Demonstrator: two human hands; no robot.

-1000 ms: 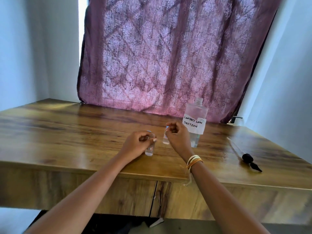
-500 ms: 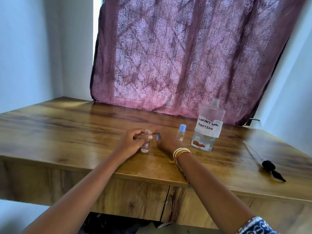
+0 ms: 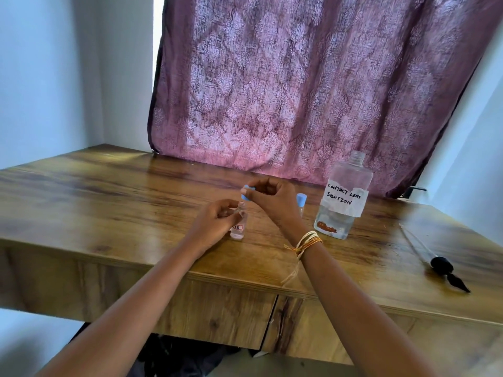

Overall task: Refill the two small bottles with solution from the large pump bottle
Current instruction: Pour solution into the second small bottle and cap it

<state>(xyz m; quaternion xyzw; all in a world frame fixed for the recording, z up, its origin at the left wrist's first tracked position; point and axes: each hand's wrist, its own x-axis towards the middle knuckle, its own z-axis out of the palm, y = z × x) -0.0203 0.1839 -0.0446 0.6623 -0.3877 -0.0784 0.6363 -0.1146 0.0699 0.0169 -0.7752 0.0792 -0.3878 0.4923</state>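
Observation:
A small clear bottle point(image 3: 239, 225) stands upright on the wooden table point(image 3: 109, 202), and my left hand point(image 3: 215, 221) grips it by the neck. Just above its open mouth, my right hand point(image 3: 269, 197) pinches a small blue cap point(image 3: 247, 193). The second small bottle point(image 3: 301, 202), with a blue cap on, stands behind my right wrist, partly hidden. To its right is the large clear bottle point(image 3: 343, 197) labelled "contact lens solution". It has no pump on its open neck and holds a little liquid at the bottom.
A long thin tube with a black pump head point(image 3: 441, 263) lies flat near the table's right edge. A purple patterned curtain point(image 3: 299, 85) hangs behind the table. Pale walls close in on the left and right.
My right hand has risen from the tabletop to above the held bottle, carrying the blue cap. The left hand keeps its grip on the bottle. The camera has shifted.

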